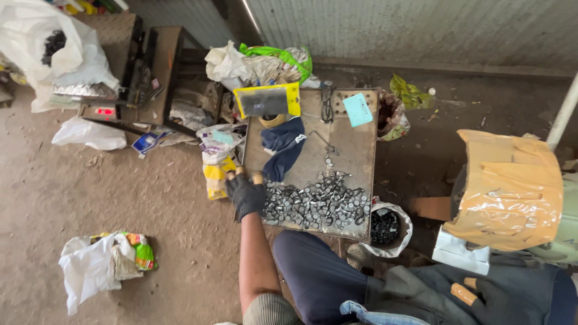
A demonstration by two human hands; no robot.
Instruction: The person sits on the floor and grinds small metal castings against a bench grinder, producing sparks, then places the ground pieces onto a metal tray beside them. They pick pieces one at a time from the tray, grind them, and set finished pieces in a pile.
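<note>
My left hand [245, 194], in a dark glove with bare fingertips, rests flat at the left edge of a low metal board [355, 150]. Its fingers are spread and touch a heap of small grey metal parts [319, 204] that covers the board's near end. My right hand [481, 295], gloved the same way, lies on dark cloth over my lap at the bottom right, holding nothing. A crumpled dark blue cloth [282, 147] lies on the board just beyond my left hand.
A yellow-edged packet [268, 101], a tape roll [272, 120] and a light blue card [357, 109] sit at the board's far end. A white bag of dark parts [385, 225] stands beside my knee. A tape-wrapped tan bulk [509, 189] stands right. White bags [90, 268] litter the floor.
</note>
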